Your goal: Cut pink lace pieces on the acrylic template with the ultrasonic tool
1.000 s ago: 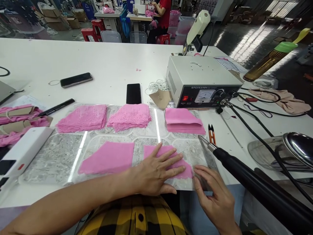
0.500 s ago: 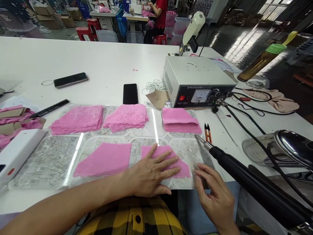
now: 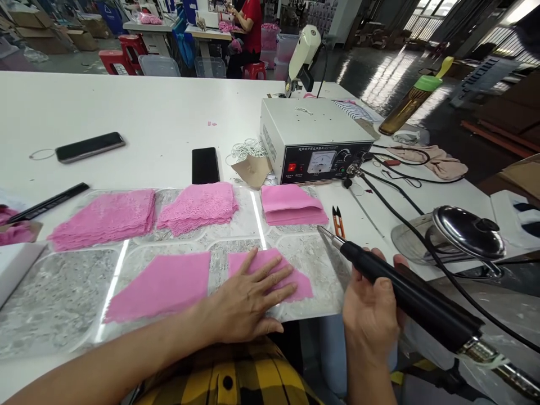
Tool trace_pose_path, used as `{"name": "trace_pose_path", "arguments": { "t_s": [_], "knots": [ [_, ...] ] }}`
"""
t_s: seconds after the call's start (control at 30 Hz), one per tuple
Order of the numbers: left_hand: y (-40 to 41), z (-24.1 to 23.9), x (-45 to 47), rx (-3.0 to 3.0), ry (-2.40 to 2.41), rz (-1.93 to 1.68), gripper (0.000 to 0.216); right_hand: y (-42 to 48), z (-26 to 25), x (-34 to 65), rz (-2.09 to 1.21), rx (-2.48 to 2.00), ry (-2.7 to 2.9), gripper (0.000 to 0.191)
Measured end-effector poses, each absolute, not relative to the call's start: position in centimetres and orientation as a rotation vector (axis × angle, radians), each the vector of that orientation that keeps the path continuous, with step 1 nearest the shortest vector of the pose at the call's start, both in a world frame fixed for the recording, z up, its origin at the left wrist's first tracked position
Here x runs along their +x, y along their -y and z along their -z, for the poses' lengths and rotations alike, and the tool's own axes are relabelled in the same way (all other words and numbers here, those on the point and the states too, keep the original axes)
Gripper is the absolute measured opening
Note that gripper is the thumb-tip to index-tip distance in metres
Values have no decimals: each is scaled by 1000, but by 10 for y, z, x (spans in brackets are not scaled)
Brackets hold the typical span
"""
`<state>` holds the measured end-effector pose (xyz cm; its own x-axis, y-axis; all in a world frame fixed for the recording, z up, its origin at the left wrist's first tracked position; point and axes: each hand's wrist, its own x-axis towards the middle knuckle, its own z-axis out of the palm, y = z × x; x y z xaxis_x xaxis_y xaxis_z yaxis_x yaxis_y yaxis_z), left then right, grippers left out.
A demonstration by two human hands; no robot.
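Note:
My left hand (image 3: 253,301) lies flat, fingers spread, on a cut piece of plain pink fabric (image 3: 302,286), covering part of it. Another plain pink piece (image 3: 166,284) lies to its left on the grey marble-patterned mat (image 3: 59,298). My right hand (image 3: 366,315) grips the black handheld ultrasonic welder (image 3: 409,289) from below, thumb on the near side and fingers behind the handle. The welder's slim metal tip points left, over the mat's right part. Behind are two lace stacks (image 3: 112,216) and a folded plain pink stack (image 3: 293,205).
A control box (image 3: 327,163) with cables stands at back right. Orange thread snips (image 3: 338,223) lie near the welder tip. Two phones (image 3: 205,166), a glass pot with a metal lid (image 3: 468,232) and a bottle (image 3: 411,104) are around. A co-worker (image 3: 248,28) sits far behind.
My right hand has moved from beside the mat's edge up to the welder and closed around its handle. My left hand stays flat on the fabric. The whole view has shifted.

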<state>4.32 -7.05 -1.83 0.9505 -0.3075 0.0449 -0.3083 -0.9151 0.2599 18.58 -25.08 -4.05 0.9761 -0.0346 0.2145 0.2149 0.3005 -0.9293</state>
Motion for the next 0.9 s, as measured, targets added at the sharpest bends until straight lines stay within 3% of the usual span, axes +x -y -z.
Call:
{"name": "trace_pose_path", "arguments": {
  "t_s": [0.17, 0.33, 0.53, 0.9],
  "knots": [
    [71, 19, 42, 2840, 447, -11, 67, 238, 25, 203, 350, -1002, 118, 22],
    [72, 19, 41, 2833, 451, -45, 65, 273, 12, 207, 391, -995, 250, 34],
    [73, 20, 42, 2833, 441, -40, 66, 290, -2, 188, 287, -1252, 317, 25],
    [74, 20, 41, 2804, 436, -41, 65, 286, -10, 180, 263, -1311, 322, 22]
  ]
}}
